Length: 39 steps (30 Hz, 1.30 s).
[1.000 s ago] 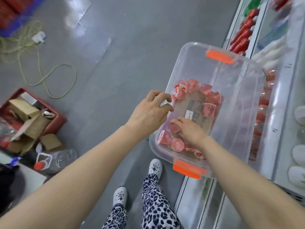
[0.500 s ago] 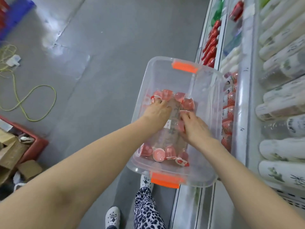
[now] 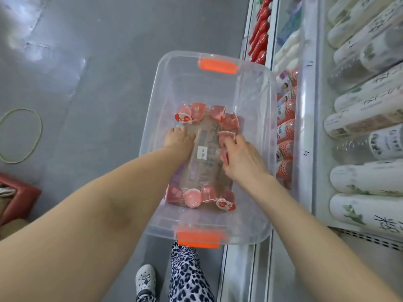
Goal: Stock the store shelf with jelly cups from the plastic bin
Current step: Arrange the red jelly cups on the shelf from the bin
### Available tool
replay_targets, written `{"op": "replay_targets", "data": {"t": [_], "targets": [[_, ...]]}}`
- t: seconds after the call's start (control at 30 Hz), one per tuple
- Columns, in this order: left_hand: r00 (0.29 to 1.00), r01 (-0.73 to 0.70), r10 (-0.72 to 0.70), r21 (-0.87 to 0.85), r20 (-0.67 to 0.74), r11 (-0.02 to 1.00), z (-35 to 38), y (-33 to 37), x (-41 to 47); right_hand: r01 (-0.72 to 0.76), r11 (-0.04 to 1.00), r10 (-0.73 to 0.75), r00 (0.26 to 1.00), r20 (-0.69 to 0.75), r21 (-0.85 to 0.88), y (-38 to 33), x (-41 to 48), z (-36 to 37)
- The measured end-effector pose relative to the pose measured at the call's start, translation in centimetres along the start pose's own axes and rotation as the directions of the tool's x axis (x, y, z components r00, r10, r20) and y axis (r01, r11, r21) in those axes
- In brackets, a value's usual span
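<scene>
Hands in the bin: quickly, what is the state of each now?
Left hand: open, fingertips at the cardboard.
Right hand: closed on jelly cups.

You are looking down into a clear, lidless plastic bin (image 3: 250, 94) with orange handles, just beside the store shelf (image 3: 305, 127). Small pink jelly cups (image 3: 197, 111) with red-and-white lids are lying tumbled in two clusters, at its far and near ends, and your right hand (image 3: 242, 158) is gripping a couple.
</scene>
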<state>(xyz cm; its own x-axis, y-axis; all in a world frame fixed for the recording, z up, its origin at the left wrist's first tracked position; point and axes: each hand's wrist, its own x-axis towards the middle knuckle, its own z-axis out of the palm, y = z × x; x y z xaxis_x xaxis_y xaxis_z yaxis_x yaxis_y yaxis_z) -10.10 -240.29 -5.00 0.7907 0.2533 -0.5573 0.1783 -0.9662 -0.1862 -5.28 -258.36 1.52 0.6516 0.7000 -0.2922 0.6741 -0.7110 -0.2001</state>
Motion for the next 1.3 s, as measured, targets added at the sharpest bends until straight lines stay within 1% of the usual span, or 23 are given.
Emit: {"op": "replay_targets", "data": {"t": [0.07,0.13,0.17,0.23,0.33,0.43,0.5,0.57,0.63,0.7,0.8,0.87,1.0,1.07,1.17,1.2,1.3], "targets": [[0.997,-0.047,0.040,0.091,0.071,0.995,0.0,0.3,-0.8,-0.002,1.000,0.002,1.000,-0.008,0.024,-0.2,-0.1,-0.2],[0.992,-0.091,0.077,0.139,0.104,0.986,-0.7,0.5,-1.6,-0.006,0.999,0.007,0.999,-0.034,0.051,-0.4,-0.4,-0.7],[0.991,-0.110,0.098,0.134,0.093,0.985,-1.2,0.4,-2.2,-0.008,0.998,0.011,0.998,-0.055,0.064,-0.6,-0.5,-1.0],[0.990,-0.131,0.129,0.051,0.053,0.990,-2.6,0.3,-3.8,-0.021,0.996,0.029,0.995,-0.092,0.086,-1.0,-1.1,-1.8],[0.981,-0.190,0.188,-0.063,-0.040,0.980,-4.7,-0.2,-7.3,-0.033,0.993,0.050,0.988,-0.147,0.115,-1.8,-2.4,-3.6],[0.960,-0.258,0.230,-0.189,-0.159,0.947,-5.5,-0.9,-11.2,-0.036,0.989,0.066,0.976,-0.207,0.144,-2.7,-4.7,-5.3],[0.942,-0.297,0.223,-0.314,-0.250,0.902,-5.5,-1.3,-13.7,-0.037,0.987,0.076,0.963,-0.257,0.154,-3.5,-6.8,-6.1],[0.916,-0.349,0.205,-0.429,-0.346,0.833,-5.4,-1.7,-16.5,-0.048,0.985,0.100,0.941,-0.322,0.166,-4.4,-9.3,-6.6],[0.876,-0.411,0.186,-0.488,-0.445,0.770,-5.3,-1.6,-19.5,-0.079,0.979,0.144,0.920,-0.363,0.188,-5.3,-12.3,-6.7],[0.822,-0.481,0.183,-0.484,-0.540,0.731,-5.2,-1.4,-22.5,-0.096,0.972,0.184,0.881,-0.436,0.216,-6.3,-15.7,-6.7],[0.717,-0.595,0.247,-0.386,-0.652,0.705,-5.1,-0.7,-26.9,-0.160,0.966,0.241,0.838,-0.489,0.201,-7.8,-21.4,-6.5],[0.661,-0.650,0.287,-0.337,-0.693,0.681,-5.0,0.1,-29.8,-0.200,0.958,0.281,0.805,-0.522,0.208,-8.7,-25.5,-6.3],[0.586,-0.712,0.345,-0.262,-0.733,0.652,-4.6,2.3,-36.0,-0.290,0.925,0.380,0.711,-0.592,0.244,-10.7,-35.0,-6.2],[0.541,-0.762,0.405,-0.227,-0.737,0.606,-4.7,4.0,-39.2,-0.343,0.900,0.434,0.653,-0.621,0.269,-11.7,-40.0,-6.3],[0.468,-0.835,0.508,-0.173,-0.723,0.523,-5.6,7.2,-44.3,-0.406,0.858,0.502,0.541,-0.675,0.313,-12.8,-47.5,-6.7],[0.443,-0.857,0.523,-0.171,-0.728,0.486,-6.0,8.6,-46.0,-0.430,0.842,0.523,0.498,-0.692,0.326,-13.1,-50.0,-7.0],[0.416,-0.884,0.525,-0.193,-0.743,0.426,-6.8,12.3,-50.5,-0.492,0.788,0.581,0.392,-0.713,0.371,-14.2,-57.0,-7.7]]}}
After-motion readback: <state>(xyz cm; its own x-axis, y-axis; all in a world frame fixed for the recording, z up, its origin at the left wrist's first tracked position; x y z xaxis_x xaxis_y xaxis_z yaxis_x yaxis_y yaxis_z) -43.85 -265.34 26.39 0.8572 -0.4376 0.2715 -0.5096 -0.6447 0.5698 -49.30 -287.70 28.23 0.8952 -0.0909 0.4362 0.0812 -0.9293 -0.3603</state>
